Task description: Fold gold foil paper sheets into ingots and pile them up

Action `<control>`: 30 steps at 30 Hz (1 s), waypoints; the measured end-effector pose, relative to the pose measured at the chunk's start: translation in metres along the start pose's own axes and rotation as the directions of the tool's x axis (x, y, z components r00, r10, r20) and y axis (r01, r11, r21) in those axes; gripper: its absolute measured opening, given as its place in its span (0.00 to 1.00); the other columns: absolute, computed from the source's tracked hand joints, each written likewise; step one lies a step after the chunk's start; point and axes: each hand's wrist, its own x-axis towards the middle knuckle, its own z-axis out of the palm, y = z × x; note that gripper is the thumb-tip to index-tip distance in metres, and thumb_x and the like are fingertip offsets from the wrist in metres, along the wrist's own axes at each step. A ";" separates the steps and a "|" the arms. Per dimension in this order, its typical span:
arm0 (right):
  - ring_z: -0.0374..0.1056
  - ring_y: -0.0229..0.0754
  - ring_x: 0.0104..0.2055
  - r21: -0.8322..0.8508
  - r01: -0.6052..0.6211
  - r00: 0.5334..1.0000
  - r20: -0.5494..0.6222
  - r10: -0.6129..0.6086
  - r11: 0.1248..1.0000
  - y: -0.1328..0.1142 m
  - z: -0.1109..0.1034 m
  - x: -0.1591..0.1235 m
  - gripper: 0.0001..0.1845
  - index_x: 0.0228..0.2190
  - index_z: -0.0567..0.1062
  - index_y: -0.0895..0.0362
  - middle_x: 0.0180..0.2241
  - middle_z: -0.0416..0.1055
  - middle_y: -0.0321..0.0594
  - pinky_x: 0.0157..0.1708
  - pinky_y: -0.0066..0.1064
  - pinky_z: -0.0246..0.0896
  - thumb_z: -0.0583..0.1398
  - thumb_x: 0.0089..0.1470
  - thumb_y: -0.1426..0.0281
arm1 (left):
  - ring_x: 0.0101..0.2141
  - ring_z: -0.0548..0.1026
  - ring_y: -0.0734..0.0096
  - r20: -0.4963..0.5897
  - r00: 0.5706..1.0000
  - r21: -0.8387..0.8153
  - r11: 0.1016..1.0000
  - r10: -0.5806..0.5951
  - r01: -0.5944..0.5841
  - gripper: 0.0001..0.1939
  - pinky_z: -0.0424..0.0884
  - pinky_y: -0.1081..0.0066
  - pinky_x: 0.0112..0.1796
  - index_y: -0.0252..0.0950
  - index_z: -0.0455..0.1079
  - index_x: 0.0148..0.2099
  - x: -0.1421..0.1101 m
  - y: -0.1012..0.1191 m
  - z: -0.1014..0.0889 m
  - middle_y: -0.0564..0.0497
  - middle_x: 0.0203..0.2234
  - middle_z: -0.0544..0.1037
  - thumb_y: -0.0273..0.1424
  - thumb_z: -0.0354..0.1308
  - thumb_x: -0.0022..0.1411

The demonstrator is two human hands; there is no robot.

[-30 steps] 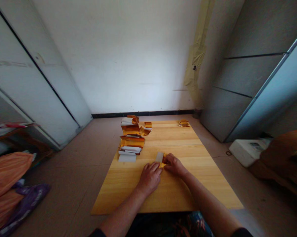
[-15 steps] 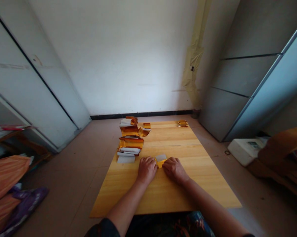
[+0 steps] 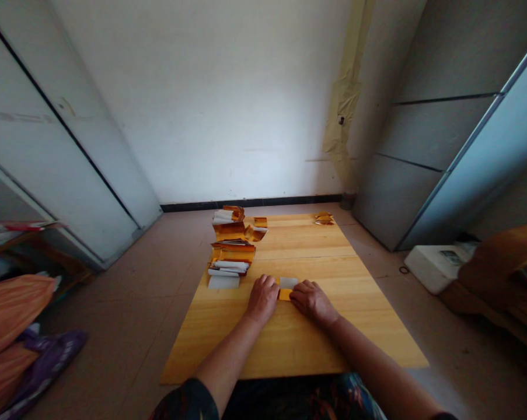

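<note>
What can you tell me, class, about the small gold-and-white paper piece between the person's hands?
The gold-and-white paper piece is small, flat and roughly rectangular: dull white on its far part, glossy golden yellow on its near part, possibly foil-faced. It lies on the wooden table, between the left hand and right hand, whose fingers meet its edges.

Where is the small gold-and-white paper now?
In the head view, the paper piece lies on the wooden table between the left hand and right hand, right of the gold foil stacks.

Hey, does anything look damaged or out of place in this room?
Yes: the yellowed strip running down the wall corner looks torn and peeling, with ragged, crumpled edges, unlike the smooth white wall beside it.
</note>
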 end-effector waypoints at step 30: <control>0.63 0.42 0.41 0.124 -0.052 0.998 -0.039 0.057 0.991 0.008 0.002 0.001 0.08 0.37 0.74 0.55 0.38 0.72 0.42 0.39 0.31 0.53 0.55 0.56 0.74 | 0.35 0.70 0.62 -0.043 0.985 0.153 0.973 -0.169 0.173 0.09 0.62 0.63 0.36 0.40 0.72 0.38 -0.018 0.048 0.000 0.47 0.30 0.73 0.26 0.51 0.62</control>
